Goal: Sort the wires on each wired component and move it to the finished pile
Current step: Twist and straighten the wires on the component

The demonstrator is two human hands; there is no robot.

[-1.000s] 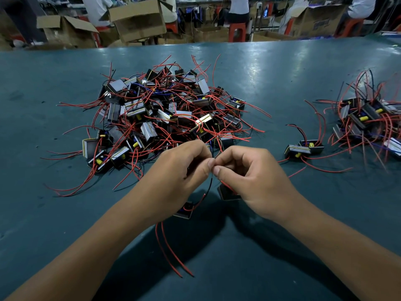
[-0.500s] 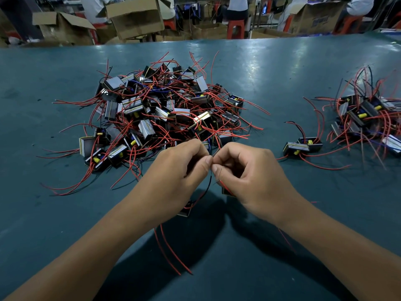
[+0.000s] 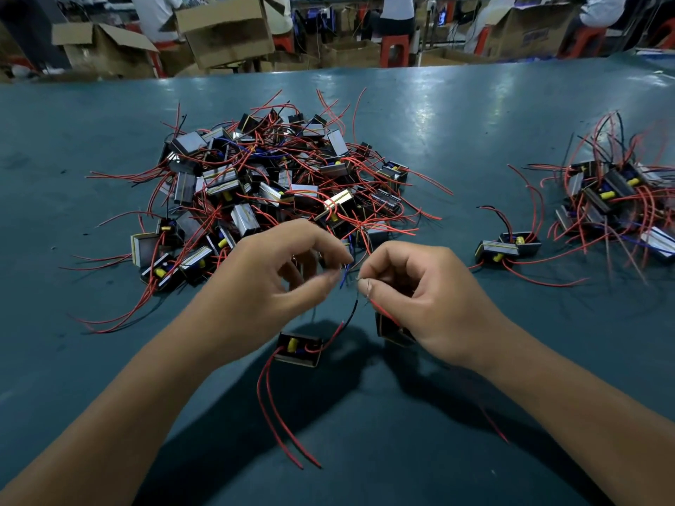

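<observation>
A: How far along are you?

B: Not far, by the look of it. The big unsorted heap point(image 3: 277, 191) of wired components sits ahead of you on your left, well larger than the finished pile point(image 3: 617, 202) far to your right. A lone pair point(image 3: 507, 246) lies between them, nearer the finished side.

A: And the piece in hand?

B: Your left hand point(image 3: 270, 290) has its fingers curled, thumb and forefinger closing on a blue wire end point(image 3: 345, 277). Your right hand point(image 3: 423, 297) pinches thin wire ends and a red lead point(image 3: 383, 312) at its fingertips. One component point(image 3: 299, 348) lies on the table below your left hand; a second point(image 3: 392, 328) sits partly hidden under your right palm. Sorting looks unfinished.

A: Room to move?

B: The green table point(image 3: 456, 140) is bare between you and the finished pile, bar that pair. Its far edge is well off, but the heap's stray leads reach close to your knuckles.
</observation>
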